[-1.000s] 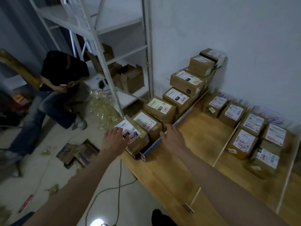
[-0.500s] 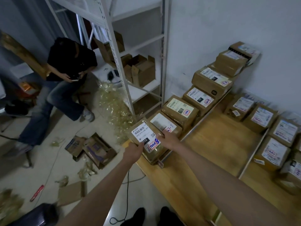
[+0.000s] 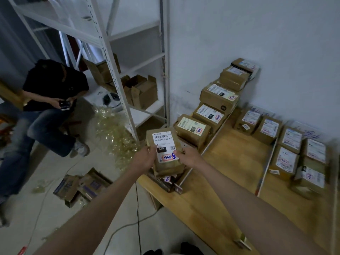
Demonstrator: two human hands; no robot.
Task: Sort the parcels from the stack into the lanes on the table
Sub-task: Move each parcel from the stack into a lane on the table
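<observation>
A brown cardboard parcel with a white shipping label is lifted above the near end of the leftmost lane. My left hand grips its left edge and my right hand grips its right edge, thumb on the label. Beneath it another parcel peeks out. Behind it a row of parcels runs along the left lane toward the wall, stacked higher at the far end. The wooden table has white lane dividers; the right lanes hold several labelled parcels.
A white metal shelf rack with open cartons stands left of the table. A seated person holds a phone at far left. Flattened boxes, plastic wrap and a black cable lie on the floor.
Both hands closed on the nearest parcel in the left lane and raised it, tilting the label toward me. The view shifted right and closer.
</observation>
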